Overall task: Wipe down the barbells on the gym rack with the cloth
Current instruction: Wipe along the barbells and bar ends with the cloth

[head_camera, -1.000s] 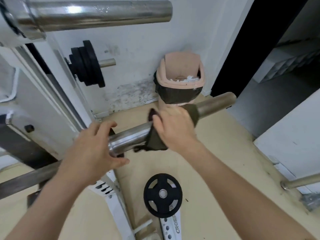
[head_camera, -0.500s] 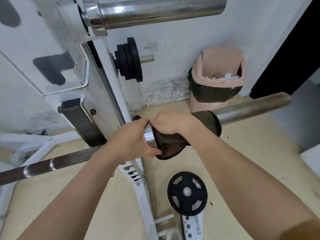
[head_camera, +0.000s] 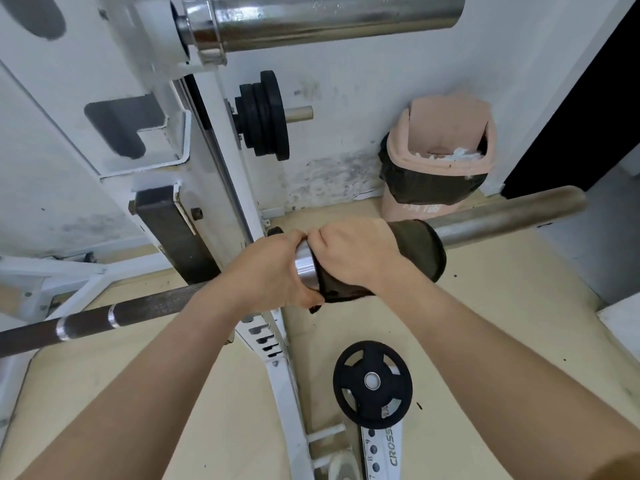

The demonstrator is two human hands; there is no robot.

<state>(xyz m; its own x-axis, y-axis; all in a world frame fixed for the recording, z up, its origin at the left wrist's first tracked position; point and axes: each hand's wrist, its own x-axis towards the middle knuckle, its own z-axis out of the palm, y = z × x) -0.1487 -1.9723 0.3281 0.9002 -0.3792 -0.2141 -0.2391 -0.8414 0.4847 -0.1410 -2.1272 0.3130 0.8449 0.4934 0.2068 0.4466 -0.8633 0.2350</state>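
A: Where is the cloth?
B: The dark cloth (head_camera: 422, 245) is wrapped round the sleeve of the lower barbell (head_camera: 502, 216), just beside the shiny collar (head_camera: 304, 268), out past the right side of the white rack (head_camera: 221, 161).

A: And the hands?
B: The right hand (head_camera: 356, 254) lies over the cloth, with its fingers curled round it and the sleeve underneath. The left hand (head_camera: 270, 271) grips the bar at the collar, fingers curled round, just beside the right hand.

A: How does that bar lie?
B: It lies across the rack. Its dark knurled shaft runs off to the left, and its bare sleeve end points right, in front of the pink bin (head_camera: 440, 150) at the wall.

A: Any other bar?
B: A second barbell (head_camera: 329, 19) sits higher on the rack, and neither hand is on it. A stack of black plates (head_camera: 263, 119) hangs on a peg at the rack's back edge. A single plate (head_camera: 372, 382) sits low, under the right forearm.
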